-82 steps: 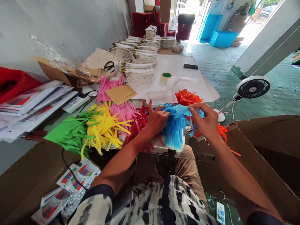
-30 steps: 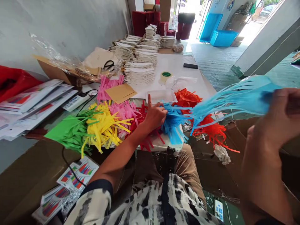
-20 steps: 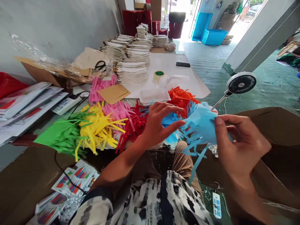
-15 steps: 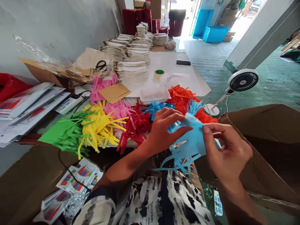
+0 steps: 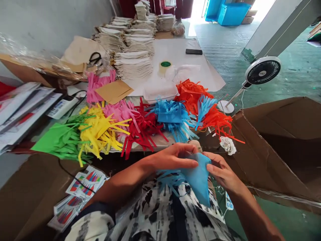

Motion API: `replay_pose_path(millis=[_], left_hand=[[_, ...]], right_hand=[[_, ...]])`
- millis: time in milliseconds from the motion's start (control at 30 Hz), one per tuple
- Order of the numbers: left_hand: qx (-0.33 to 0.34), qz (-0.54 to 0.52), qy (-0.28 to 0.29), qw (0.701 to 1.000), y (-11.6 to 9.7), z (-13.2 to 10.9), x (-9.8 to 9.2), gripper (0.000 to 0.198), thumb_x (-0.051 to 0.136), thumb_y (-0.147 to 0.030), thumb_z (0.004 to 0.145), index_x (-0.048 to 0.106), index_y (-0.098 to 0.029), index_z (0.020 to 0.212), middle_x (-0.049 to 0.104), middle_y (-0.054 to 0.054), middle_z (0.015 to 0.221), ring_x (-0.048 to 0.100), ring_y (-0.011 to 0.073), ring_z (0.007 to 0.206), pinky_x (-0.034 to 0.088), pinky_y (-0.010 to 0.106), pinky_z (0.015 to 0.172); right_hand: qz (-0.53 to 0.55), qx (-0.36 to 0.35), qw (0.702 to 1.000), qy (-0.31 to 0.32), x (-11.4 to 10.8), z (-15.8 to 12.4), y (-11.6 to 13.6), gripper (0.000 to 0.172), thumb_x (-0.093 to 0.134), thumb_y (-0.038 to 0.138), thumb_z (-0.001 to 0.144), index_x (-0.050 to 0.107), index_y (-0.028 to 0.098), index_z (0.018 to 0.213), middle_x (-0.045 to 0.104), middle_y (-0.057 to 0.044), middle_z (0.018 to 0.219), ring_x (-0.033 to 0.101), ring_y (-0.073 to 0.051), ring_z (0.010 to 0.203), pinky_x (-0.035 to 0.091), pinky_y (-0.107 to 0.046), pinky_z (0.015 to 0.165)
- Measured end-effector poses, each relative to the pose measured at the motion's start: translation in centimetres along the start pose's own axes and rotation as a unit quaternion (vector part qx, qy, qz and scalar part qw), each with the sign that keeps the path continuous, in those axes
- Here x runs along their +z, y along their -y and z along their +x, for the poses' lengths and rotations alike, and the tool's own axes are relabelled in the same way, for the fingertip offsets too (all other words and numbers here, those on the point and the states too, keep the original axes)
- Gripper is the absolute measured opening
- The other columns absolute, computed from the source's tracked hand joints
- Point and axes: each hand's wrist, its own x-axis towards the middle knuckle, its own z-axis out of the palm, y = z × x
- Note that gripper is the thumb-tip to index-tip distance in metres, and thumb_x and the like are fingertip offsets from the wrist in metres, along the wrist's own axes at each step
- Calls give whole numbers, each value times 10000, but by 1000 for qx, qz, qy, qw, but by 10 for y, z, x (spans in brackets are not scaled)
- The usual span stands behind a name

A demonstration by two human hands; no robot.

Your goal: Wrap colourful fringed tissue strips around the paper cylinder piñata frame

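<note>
A light blue sheet of fringed tissue paper [image 5: 198,179] is stretched between my two hands, low over my lap. Its cut strips trail to the left and a plain corner hangs down on the right. My left hand [image 5: 179,157] pinches the upper edge between thumb and fingers. On the right edge, my right hand [image 5: 220,169] grips the sheet with thumb and fingertips. Just beyond, a pile of blue fringed paper [image 5: 169,113] lies at the table's front edge, between dark red fringe [image 5: 142,129] and orange fringe [image 5: 193,92].
Pink, yellow [image 5: 100,129] and green fringe [image 5: 55,140] line the table's left front. Behind are a clear plastic tray [image 5: 160,93], tape roll [image 5: 165,67], phone [image 5: 194,52], scissors [image 5: 95,58] and stacked white bundles [image 5: 134,65]. A fan [image 5: 262,72] and open cardboard box [image 5: 250,140] stand right.
Both hands have come down and closer to my lap with the blue paper, which has turned so its fringe points left. The view has tilted downward.
</note>
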Motion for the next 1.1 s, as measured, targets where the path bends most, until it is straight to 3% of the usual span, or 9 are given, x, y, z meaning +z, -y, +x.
replay_pose_path(millis=[133, 267, 333, 400, 500, 633, 800, 933, 1100], left_hand=[[-65, 35, -1, 997, -6, -8, -17, 528, 842, -572, 841, 556, -208, 1094, 600, -46, 758, 534, 84, 587, 417, 184, 518], [-35, 210, -125, 969, -15, -15, -42, 455, 777, -481, 924, 569, -253, 1259, 650, -47, 834, 572, 88, 544, 440, 202, 499], [4, 366, -250, 896, -17, -15, -52, 395, 747, -389, 957, 590, -269, 1299, 712, -21, 918, 652, 127, 618, 529, 258, 598], [68, 514, -372, 770, -14, -12, -56, 352, 722, -332, 978, 621, -247, 1304, 759, 47, 1086, 738, 208, 878, 599, 366, 842], [180, 626, -379, 657, 6, -1, -46, 431, 710, -424, 987, 630, -208, 1352, 690, 143, 1398, 635, 306, 1320, 481, 502, 1180], [235, 670, -189, 679, 59, 22, -25, 764, 686, -571, 960, 503, -108, 1540, 588, 194, 1565, 523, 348, 1492, 390, 549, 1291], [183, 685, -207, 673, 92, 30, -21, 527, 512, -180, 990, 561, -57, 1501, 596, 190, 1560, 530, 341, 1489, 454, 517, 1251], [165, 668, -206, 695, 83, 26, -18, 571, 587, -299, 937, 604, -69, 1459, 569, 212, 1560, 510, 389, 1475, 452, 557, 1241], [171, 673, -199, 692, 81, 20, -18, 522, 592, -231, 934, 626, -59, 1426, 671, 208, 1354, 602, 372, 1335, 511, 539, 1171]], right_hand=[[61, 33, 997, -13, -13, 0, 0, 486, 828, 613, 772, 531, 229, 773, 474, 29, 725, 420, -122, 606, 363, -244, 516], [-99, 10, 988, -116, -29, 19, 13, 383, 814, 535, 837, 576, 238, 879, 480, 51, 721, 412, -114, 589, 338, -233, 507], [-189, -27, 968, -161, -34, 36, 13, 347, 788, 521, 858, 605, 236, 933, 547, 36, 766, 482, -131, 638, 389, -246, 562], [-259, -57, 946, -186, -35, 55, 8, 319, 757, 498, 868, 612, 231, 966, 628, 10, 838, 568, -158, 721, 442, -276, 654], [-339, -62, 917, -200, -34, 77, -6, 304, 716, 467, 877, 607, 224, 1024, 703, -32, 915, 653, -211, 805, 468, -324, 737], [-446, -48, 870, -204, -30, 78, -12, 346, 614, 434, 957, 609, 194, 1207, 747, -103, 1018, 704, -280, 849, 487, -377, 741], [-616, -156, 750, -182, -22, 42, 1, 482, 551, 409, 1023, 557, 203, 1458, 650, -201, 1417, 610, -398, 1292, 453, -555, 1051], [-616, -220, 755, -55, -6, 19, -14, 670, 653, 496, 970, 501, 212, 1557, 610, -186, 1502, 537, -393, 1387, 381, -571, 1159], [-620, -199, 755, -78, -7, 17, -40, 484, 579, 224, 977, 626, 182, 1457, 723, -136, 1363, 628, -333, 1255, 413, -509, 1090]])
